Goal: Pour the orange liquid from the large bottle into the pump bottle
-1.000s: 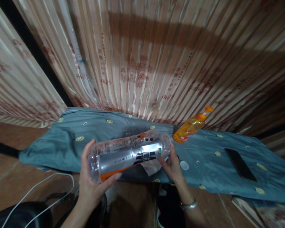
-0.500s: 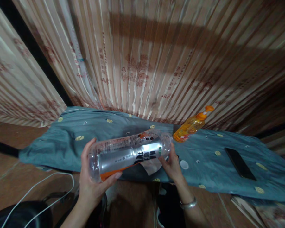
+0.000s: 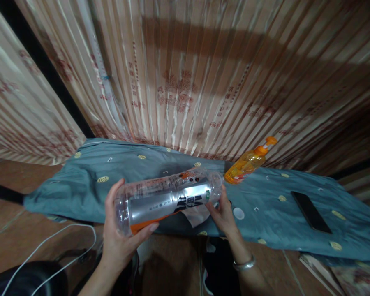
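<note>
A clear plastic bottle with a silver, black and orange label lies sideways between my hands, above the cloth-covered surface. My left hand is wrapped round its wide base, thumb along the near side. At the narrower end, my right hand grips the bottle, with some fingers hidden behind it. Beneath the bottle, a pale piece of paper or tissue shows in part. Just right of my right hand lies a small white disc, perhaps a cap.
An orange pump bottle stands behind the right hand. A black phone lies on the green patterned cloth at right. A striped curtain hangs behind. On the lower left, a white cable loops over a dark round object.
</note>
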Available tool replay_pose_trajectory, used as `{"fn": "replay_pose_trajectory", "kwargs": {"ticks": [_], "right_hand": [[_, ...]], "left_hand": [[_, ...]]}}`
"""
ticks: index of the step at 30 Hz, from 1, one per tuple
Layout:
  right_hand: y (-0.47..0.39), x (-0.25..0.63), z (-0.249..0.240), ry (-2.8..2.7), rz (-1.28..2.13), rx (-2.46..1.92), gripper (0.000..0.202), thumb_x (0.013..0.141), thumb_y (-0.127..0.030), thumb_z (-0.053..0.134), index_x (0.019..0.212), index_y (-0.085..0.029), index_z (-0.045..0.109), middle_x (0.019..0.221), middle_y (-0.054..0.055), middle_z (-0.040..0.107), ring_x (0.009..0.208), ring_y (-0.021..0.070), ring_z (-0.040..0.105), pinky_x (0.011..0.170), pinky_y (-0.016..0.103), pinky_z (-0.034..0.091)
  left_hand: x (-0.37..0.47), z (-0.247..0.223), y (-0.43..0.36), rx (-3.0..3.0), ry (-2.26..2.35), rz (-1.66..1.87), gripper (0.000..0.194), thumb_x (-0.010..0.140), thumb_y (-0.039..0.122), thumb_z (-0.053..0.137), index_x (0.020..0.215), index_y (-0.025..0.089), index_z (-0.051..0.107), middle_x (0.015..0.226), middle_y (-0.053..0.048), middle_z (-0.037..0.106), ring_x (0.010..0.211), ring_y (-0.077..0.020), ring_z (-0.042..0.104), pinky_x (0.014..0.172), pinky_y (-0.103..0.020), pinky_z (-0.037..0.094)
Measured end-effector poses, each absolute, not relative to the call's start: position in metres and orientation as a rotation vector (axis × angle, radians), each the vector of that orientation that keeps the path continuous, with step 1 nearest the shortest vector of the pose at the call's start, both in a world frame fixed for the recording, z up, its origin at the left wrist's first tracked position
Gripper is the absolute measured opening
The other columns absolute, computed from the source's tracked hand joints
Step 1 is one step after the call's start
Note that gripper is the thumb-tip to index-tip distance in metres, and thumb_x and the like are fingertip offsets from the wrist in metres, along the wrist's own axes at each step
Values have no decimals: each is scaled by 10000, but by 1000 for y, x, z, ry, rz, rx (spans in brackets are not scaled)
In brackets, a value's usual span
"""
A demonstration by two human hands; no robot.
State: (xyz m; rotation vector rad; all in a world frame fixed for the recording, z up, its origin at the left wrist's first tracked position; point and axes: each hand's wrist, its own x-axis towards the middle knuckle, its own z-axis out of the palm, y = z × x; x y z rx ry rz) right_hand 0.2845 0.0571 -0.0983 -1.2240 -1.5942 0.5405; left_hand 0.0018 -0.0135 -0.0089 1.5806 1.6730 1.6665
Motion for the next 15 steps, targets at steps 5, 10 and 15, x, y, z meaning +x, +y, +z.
{"fn": "replay_pose_trajectory", "kwargs": {"ticks": [5, 10, 15], "right_hand": [[58, 286, -99, -1602, 546, -1231, 786, 940, -455, 672, 1620, -222, 355, 1392, 156, 719, 1246, 348, 720, 1058, 525, 583], [57, 286, -96, -1602, 568, -1236, 787, 938, -439, 668, 1618, -202, 350, 1411, 164, 707, 1252, 335, 717, 1070, 502, 578], [57, 285, -96, -1603, 580, -1236, 789, 950, -445, 659, 1628, -202, 336, 1425, 163, 698, 1273, 326, 705, 1094, 488, 563]], "left_hand": [[-6, -14, -12, 1620, 1672, 1637, 1028, 703, 651, 841, 1554, 258, 417, 1365, -135, 648, 1197, -371, 691, 1054, -563, 564], [-19, -25, -9, 1800, 1631, 1594, 1011, 752, 525, 846, 1601, 289, 350, 1408, -145, 620, 1194, -373, 696, 1020, -572, 583], [-18, -26, -9, 1802, 1637, 1593, 1031, 741, 510, 863, 1606, 304, 341, 1433, -147, 595, 1228, -381, 674, 1030, -582, 573]]}}
